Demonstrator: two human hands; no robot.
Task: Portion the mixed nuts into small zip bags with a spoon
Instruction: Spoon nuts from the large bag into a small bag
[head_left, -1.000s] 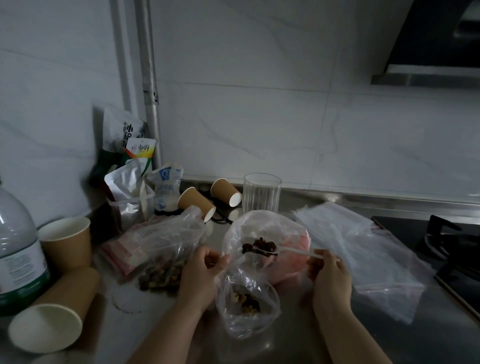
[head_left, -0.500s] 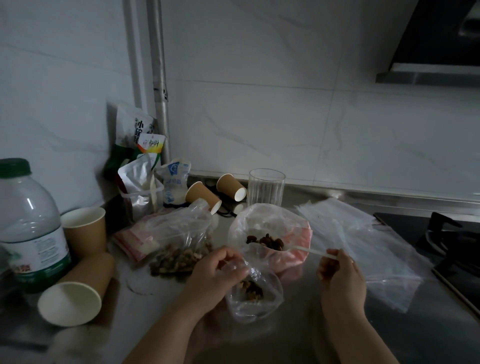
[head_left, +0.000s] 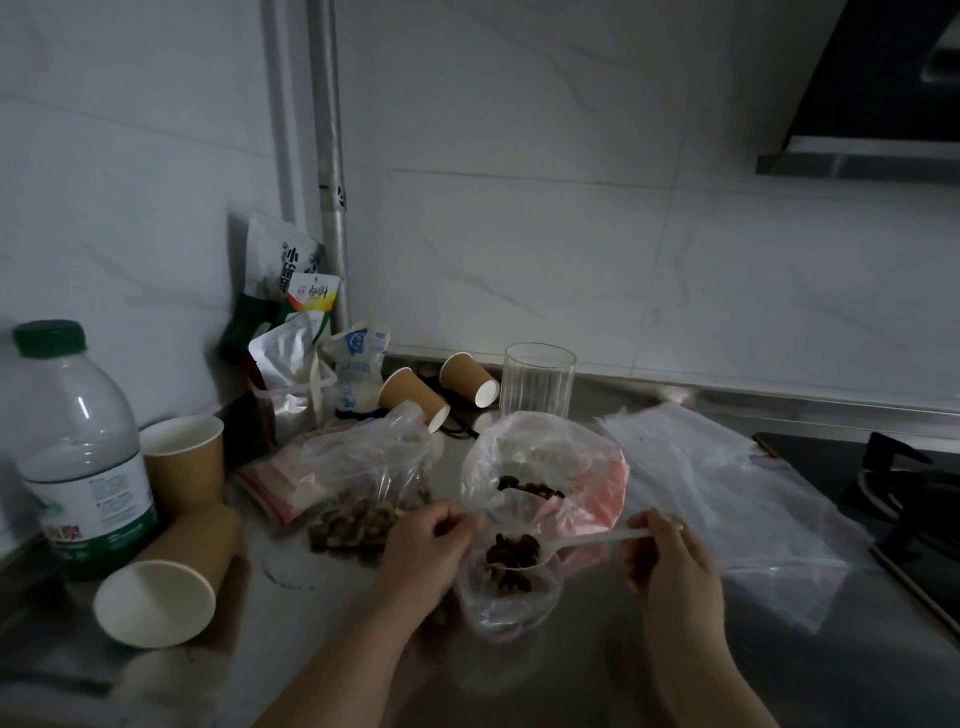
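My left hand (head_left: 426, 545) pinches the rim of a small clear zip bag (head_left: 506, 603) that stands on the steel counter and holds some nuts. In my right hand (head_left: 665, 556) is a white plastic spoon (head_left: 582, 543), its bowl loaded with dark nuts over the small bag's mouth. Just behind stands a larger clear bag (head_left: 540, 467) with a few nuts inside. A further clear bag of mixed nuts (head_left: 363, 488) lies to the left of my left hand.
Paper cups: one upright (head_left: 184, 462), one lying on its side (head_left: 166, 582), two more lying at the back (head_left: 415, 397). A water bottle (head_left: 78, 452) at the left, snack packets in the corner, a glass (head_left: 537, 379), flat clear zip bags (head_left: 727, 499), a gas hob (head_left: 904, 493) at the right.
The loaded spoon came out of the larger bag and moved down toward me to the small bag's mouth. The camera view shifted, showing more of the left side.
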